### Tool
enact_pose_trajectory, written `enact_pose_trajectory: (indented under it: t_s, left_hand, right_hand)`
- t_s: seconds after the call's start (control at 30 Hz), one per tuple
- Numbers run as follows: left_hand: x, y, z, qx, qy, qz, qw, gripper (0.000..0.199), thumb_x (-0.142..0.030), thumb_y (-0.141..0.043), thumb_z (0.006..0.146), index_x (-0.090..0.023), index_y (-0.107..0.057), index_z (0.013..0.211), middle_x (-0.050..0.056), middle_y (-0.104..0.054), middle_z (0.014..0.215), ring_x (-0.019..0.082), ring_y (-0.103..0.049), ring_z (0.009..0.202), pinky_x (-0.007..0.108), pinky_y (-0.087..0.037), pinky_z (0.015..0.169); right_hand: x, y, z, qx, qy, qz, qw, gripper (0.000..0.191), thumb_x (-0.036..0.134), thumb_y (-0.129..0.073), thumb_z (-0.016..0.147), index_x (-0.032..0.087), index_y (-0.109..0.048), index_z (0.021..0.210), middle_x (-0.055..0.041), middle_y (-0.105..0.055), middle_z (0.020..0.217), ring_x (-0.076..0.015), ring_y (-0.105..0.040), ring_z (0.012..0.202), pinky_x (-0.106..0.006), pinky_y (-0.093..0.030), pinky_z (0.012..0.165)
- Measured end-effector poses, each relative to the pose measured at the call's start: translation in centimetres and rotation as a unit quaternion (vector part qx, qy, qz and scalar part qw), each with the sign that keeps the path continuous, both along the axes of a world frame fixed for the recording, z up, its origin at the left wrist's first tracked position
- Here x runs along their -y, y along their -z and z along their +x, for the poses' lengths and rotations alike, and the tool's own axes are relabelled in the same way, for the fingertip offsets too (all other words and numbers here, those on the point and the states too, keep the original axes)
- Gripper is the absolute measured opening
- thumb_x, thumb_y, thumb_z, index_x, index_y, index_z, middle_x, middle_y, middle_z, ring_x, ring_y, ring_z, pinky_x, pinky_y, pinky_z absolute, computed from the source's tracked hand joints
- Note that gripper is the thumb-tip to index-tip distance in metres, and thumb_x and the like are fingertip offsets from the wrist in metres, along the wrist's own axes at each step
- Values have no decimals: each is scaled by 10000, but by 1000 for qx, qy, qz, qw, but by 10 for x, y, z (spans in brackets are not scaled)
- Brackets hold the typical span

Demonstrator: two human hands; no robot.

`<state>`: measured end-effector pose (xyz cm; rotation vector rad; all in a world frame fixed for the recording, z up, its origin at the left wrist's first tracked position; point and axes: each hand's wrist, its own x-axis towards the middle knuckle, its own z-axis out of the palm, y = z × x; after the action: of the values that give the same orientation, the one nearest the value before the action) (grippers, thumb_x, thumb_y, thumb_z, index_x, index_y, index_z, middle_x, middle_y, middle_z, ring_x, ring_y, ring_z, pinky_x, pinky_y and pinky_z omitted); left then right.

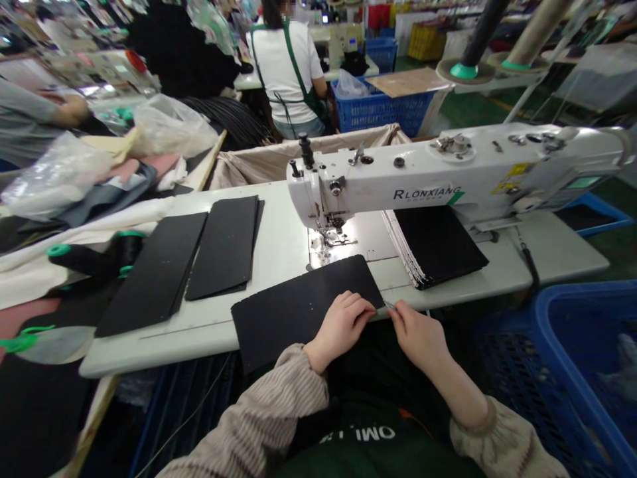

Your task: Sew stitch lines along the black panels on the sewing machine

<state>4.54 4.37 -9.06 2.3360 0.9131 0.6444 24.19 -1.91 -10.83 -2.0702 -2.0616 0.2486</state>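
Observation:
A black rectangular panel lies at the table's front edge, its near left corner hanging over. My left hand rests on its right part, fingers curled and pinching its edge near the right corner. Close beside, my right hand is closed around a small pointed metal tool, whose tip meets the panel's right edge. Most of that tool is hidden in the fingers, so its kind is unclear. Just behind the panel stands the needle area of a white sewing machine, lit by a lamp.
Two piles of black panels lie left on the table. A thick stack of black pieces with pale edges sits under the machine arm. Thread cones lie far left. A blue basket stands right; a co-worker is ahead.

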Motion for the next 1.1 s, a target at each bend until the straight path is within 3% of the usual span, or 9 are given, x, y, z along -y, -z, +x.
enact_pose_trajectory:
  t_s: [0.13, 0.23, 0.33, 0.43, 0.57, 0.7, 0.87, 0.97, 1.1]
  left_hand:
    - [9, -16, -33, -32, 99, 6, 995, 348, -412, -567, 952, -184, -605, 693, 41, -589, 804, 182, -541, 856, 346, -436, 829]
    - [23, -22, -76, -77, 107, 9, 991, 425, -494, -634, 888, -183, -554, 610, 37, -559, 745, 190, -549, 827, 356, -451, 828]
    - [38, -19, -124, -111, 33, 13, 993, 274, -477, -680, 852, -222, -680, 951, 77, -652, 998, 243, -587, 1020, 406, -468, 943]
    - [50, -9, -168, -155, -61, 34, 986, 517, -367, -648, 875, -296, -527, 1373, 78, -545, 1393, 298, -450, 1338, 506, -374, 1117]
    - [60, 0, -208, -139, -119, 5, 983, 459, -198, -446, 943, -318, -537, 1377, 17, -528, 1439, 240, -421, 1393, 537, -309, 1176]
    - [62, -13, -224, 9, -227, -77, 971, 261, -315, -525, 950, -261, -702, 1134, 32, -705, 1177, 241, -635, 1154, 466, -458, 1075]
    - [56, -43, -226, 149, -402, -193, 883, 411, -514, -705, 806, -152, -710, 1002, 73, -752, 934, 269, -700, 840, 363, -581, 738]
    - [51, -55, -224, 245, -408, -278, 834, 518, -514, -742, 775, -151, -671, 1137, 75, -750, 934, 235, -699, 756, 295, -562, 619]
    - [48, -63, -222, 318, -387, -326, 802, 600, -478, -770, 761, -176, -617, 1257, 82, -742, 991, 225, -703, 777, 271, -559, 630]
  right_hand:
    - [0, -1, 16, -54, 42, 10, 998, 272, 445, -394, 992, 236, -554, 923, 12, -670, 701, -172, -646, 614, -261, -324, 514]
    - [0, -2, 23, -103, 36, 44, 993, 283, 497, -473, 949, 235, -575, 985, -20, -695, 869, -190, -671, 759, -270, -442, 596]
    - [-3, -4, 19, -137, -3, 69, 988, 281, 450, -504, 943, 227, -606, 1081, -62, -690, 1048, -201, -673, 904, -291, -517, 721]
    - [-8, -6, 10, -137, -72, 59, 986, 348, 384, -522, 940, 256, -586, 1257, -65, -629, 1293, -219, -639, 1094, -312, -542, 820]
    - [-20, -6, -2, -113, -152, 15, 982, 459, 327, -536, 929, 328, -511, 1386, -8, -506, 1472, -225, -635, 1132, -342, -561, 819]
    - [-32, -14, -5, -207, -176, 7, 962, 295, 330, -510, 946, 284, -647, 1203, -17, -666, 1273, -216, -652, 1086, -355, -520, 919]
    - [-42, -49, -12, -319, -89, 24, 943, 245, 453, -564, 909, 233, -668, 930, -14, -687, 838, -189, -652, 805, -291, -530, 755]
    - [-46, -65, -18, -345, -61, 25, 936, 252, 470, -584, 894, 230, -657, 913, -5, -650, 792, -166, -616, 721, -256, -513, 662]
    - [-51, -72, -26, -355, -50, 6, 933, 272, 473, -601, 881, 219, -662, 956, -4, -644, 793, -156, -597, 687, -237, -488, 600]
